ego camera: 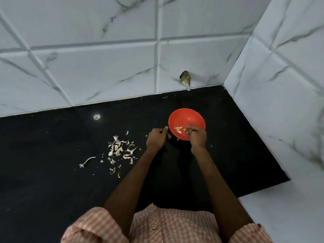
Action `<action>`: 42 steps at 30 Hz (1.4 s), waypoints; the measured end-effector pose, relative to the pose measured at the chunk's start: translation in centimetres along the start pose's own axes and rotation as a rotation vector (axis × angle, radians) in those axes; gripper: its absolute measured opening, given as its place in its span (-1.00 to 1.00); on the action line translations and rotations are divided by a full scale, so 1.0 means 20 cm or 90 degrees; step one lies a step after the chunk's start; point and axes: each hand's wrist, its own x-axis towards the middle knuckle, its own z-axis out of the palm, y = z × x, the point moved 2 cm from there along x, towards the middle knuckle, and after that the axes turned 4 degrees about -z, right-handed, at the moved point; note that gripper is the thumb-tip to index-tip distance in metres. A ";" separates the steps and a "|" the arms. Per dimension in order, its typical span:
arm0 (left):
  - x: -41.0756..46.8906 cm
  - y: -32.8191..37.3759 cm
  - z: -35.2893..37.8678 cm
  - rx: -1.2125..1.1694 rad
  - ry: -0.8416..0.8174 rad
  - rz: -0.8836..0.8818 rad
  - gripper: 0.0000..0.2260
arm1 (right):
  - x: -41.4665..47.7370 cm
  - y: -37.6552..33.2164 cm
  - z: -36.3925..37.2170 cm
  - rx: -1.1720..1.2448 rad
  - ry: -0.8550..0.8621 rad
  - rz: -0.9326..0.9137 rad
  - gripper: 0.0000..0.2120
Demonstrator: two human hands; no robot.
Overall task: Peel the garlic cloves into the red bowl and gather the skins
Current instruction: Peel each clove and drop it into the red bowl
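Cloves (178, 130) of garlic, peeled and pale yellow, lie in a small cluster on the near left part of the floor of the red bowl (190, 118). The rest of the bowl's inside shows bare red. The bowl stands on the black surface (52, 151), towards the back right corner where the tiled wall (87, 67) turns.

The right hand (197, 137) hovers over the bowl's near right rim with its fingers curled down, pinching a small pale bit of garlic (187, 132) just beside the cloves. Whether that bit is clove or skin is too small to tell. The left hand (156, 139) sits just outside the bowl's left rim, fingers curled in, one fingertip touching or nearly touching the rim. I cannot tell whether it holds anything.

The skins (120, 149) lie loosely scattered on the surface to the left of the left hand, well apart from the bowl, with a few stray flakes nearer the person. A dry garlic stalk (88, 161) lies further left of them. Sleeves of a checked shirt (175, 227) show at the bottom edge.
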 end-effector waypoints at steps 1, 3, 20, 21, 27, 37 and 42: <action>-0.02 -0.03 0.01 0.015 0.009 -0.015 -0.53 | 0.00 0.01 0.00 0.004 -0.013 -0.006 -0.64; -0.05 -0.08 0.00 0.047 0.031 -0.031 -0.49 | 0.01 0.01 -0.01 0.014 -0.020 -0.005 -0.67; -0.30 -0.67 -0.50 0.287 0.248 0.033 -0.66 | -0.50 0.31 0.47 -0.421 -0.547 -0.363 -0.50; -0.31 -0.71 -0.50 0.308 0.229 0.036 -0.65 | -0.53 0.33 0.51 -0.439 -0.568 -0.376 -0.48; -0.30 -0.75 -0.57 0.253 0.225 0.052 -0.75 | -0.63 0.38 0.67 -0.546 -0.601 -0.513 -0.43; -0.22 -0.71 -0.69 0.193 0.177 0.108 -0.86 | -0.58 0.32 0.71 -0.437 -0.361 -0.372 -0.87; -0.21 -0.62 -0.70 0.135 0.094 0.133 -0.92 | -0.62 0.26 0.68 -0.273 -0.290 -0.310 -0.82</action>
